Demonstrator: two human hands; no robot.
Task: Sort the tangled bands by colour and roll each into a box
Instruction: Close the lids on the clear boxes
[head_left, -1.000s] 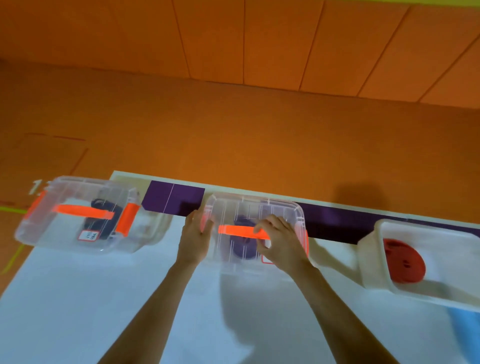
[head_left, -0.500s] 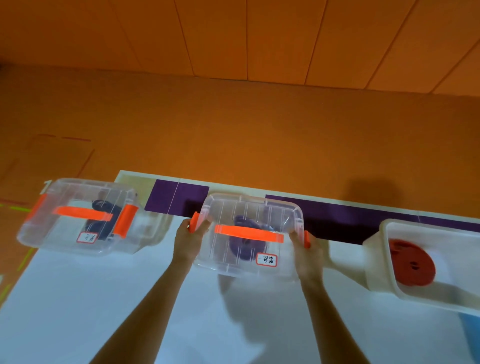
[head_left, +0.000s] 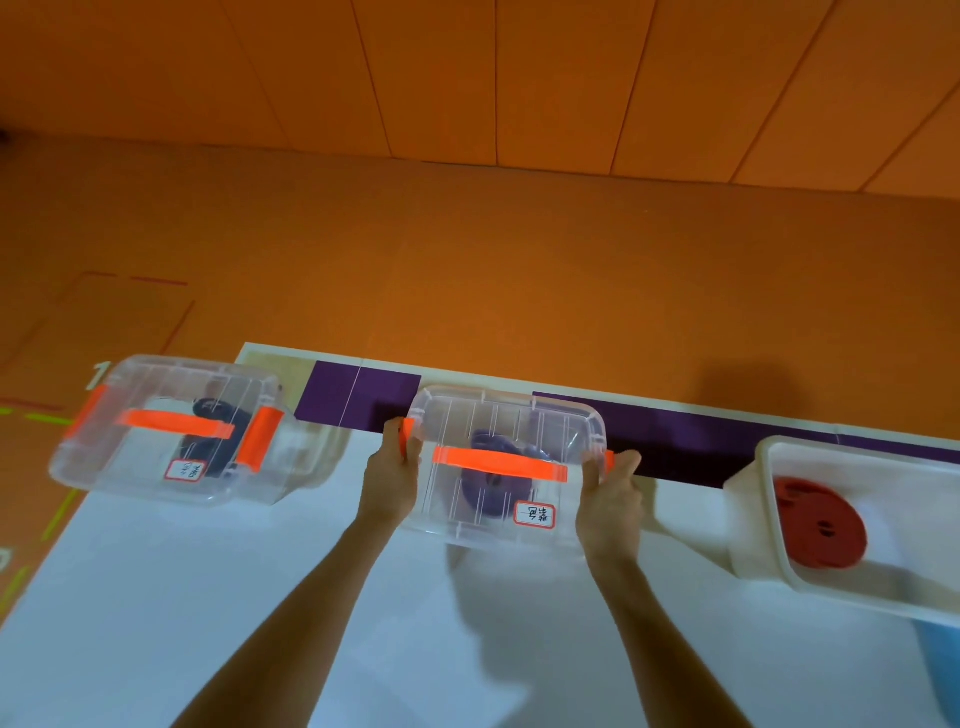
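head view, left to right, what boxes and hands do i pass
lidded dark-band box → left hand → lidded purple-band box → right hand → open red-band box

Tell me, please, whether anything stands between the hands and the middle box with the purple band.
Nothing visible does. The left hand and right hand each grip an end of the middle box at its orange clips. The lidded box to its left and the open box to its right stand apart.
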